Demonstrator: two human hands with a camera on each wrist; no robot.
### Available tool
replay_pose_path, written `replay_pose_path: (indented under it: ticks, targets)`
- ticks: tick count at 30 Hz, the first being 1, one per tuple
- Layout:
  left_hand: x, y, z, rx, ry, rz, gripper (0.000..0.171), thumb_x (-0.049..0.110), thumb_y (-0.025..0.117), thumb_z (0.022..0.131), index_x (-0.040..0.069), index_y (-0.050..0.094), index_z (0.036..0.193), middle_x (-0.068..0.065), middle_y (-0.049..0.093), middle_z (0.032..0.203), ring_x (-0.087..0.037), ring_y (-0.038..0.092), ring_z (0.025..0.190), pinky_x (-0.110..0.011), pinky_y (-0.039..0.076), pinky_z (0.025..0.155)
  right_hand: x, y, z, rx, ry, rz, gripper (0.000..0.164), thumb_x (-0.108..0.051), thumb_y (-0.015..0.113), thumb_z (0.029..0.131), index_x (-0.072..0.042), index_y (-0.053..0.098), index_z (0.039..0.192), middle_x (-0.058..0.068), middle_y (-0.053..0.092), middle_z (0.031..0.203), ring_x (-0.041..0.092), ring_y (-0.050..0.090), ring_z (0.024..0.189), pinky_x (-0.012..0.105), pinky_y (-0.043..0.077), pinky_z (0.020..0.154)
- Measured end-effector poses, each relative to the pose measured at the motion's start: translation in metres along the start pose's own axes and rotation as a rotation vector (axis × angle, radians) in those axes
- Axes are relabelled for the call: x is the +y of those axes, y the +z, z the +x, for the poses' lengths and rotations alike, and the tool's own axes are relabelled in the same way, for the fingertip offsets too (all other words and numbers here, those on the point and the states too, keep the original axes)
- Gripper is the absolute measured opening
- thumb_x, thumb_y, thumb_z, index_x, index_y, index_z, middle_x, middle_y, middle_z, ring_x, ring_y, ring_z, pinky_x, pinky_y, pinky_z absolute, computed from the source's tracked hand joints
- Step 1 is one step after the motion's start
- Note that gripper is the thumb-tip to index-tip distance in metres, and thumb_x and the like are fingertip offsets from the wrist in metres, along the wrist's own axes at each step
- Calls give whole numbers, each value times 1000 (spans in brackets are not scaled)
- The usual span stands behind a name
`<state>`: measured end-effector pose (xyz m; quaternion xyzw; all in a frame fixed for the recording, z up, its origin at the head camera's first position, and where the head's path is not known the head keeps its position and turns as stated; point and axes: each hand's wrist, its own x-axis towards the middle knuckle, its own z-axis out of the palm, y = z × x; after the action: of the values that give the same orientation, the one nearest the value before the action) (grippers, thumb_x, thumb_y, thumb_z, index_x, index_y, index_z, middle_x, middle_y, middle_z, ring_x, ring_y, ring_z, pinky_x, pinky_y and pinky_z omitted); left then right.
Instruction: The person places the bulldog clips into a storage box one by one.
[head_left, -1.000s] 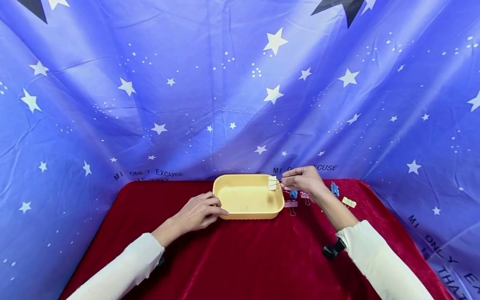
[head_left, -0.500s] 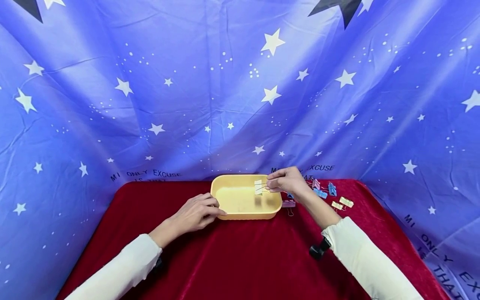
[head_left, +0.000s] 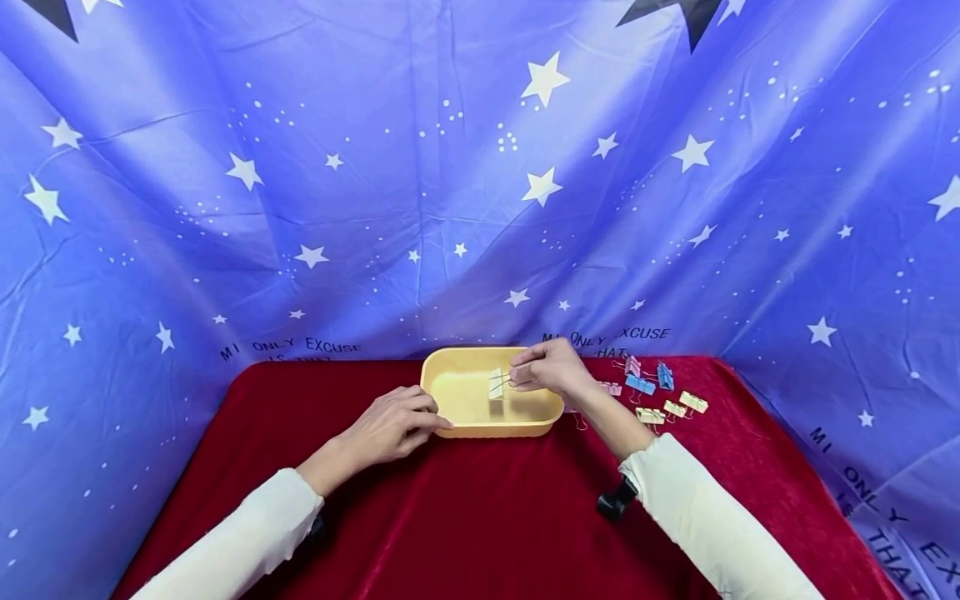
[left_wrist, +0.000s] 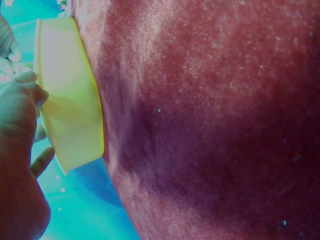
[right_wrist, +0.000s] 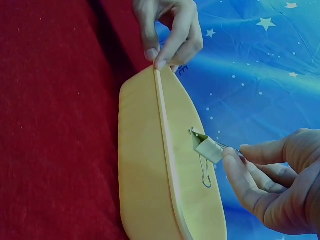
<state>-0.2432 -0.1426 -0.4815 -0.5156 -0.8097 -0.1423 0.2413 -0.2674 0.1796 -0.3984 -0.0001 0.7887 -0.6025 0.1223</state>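
Observation:
A yellow rectangular plastic box (head_left: 487, 432) stands on the red cloth. My left hand (head_left: 390, 427) pinches its left end by the rim, thumb and fingers on either side, as the right wrist view shows. Above the box's inside, my right hand (head_left: 553, 372) pinches a pale yellow binder clip (head_left: 496, 384) by a wire handle. In the right wrist view the clip's body (right_wrist: 209, 150) tilts and its other wire handle hangs down. From the left wrist camera, the near side of the box is visible, but the clip is not clear.
Several binder clips lie on the cloth right of the box: pink (head_left: 633, 367), blue (head_left: 665, 375) and pale yellow (head_left: 693, 402). Another pink clip is partly hidden behind my right wrist. A blue starry curtain (head_left: 420, 208) hangs behind the red-covered table (head_left: 465, 525).
My right hand has carried the pale yellow clip leftward, from the box's right end to over its middle. More clips on the right are uncovered. My left hand stays on the rim.

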Motion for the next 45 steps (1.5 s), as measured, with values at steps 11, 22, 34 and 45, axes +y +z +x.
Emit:
replay_pose_path:
  ticks: [11,22,34,45]
  targets:
    - [0,-2,0,-2,-5,-5,30,6,83,92,27,89,113,7,74,100,-15,64,97,-33,55,88,-5,30,7,-13,-8,-5,34,13,79,90,20,74,123,25,83,106,18,81,80,40,70,88]
    - [-1,-1,0,-9,-3,-11,33,5,82,91,27,89,114,7,73,101,-15,64,99,-33,56,90,-4,55,10,-33,-24,-15,32,13,79,90,20,75,122,26,83,103,22,83,84,44,70,90]
    - [-1,4,-2,8,16,-7,35,4,82,90,26,89,116,7,72,99,-14,65,97,-32,55,89,-4,79,11,-42,-22,-13,31,14,79,90,20,76,120,26,82,100,24,83,79,50,69,93]
    - [0,-1,-1,-11,1,-6,33,4,81,91,26,89,114,6,72,99,-14,63,96,-32,55,88,-1,78,11,27,-52,-319,26,-5,87,87,3,86,112,13,87,98,18,82,86,32,67,83]
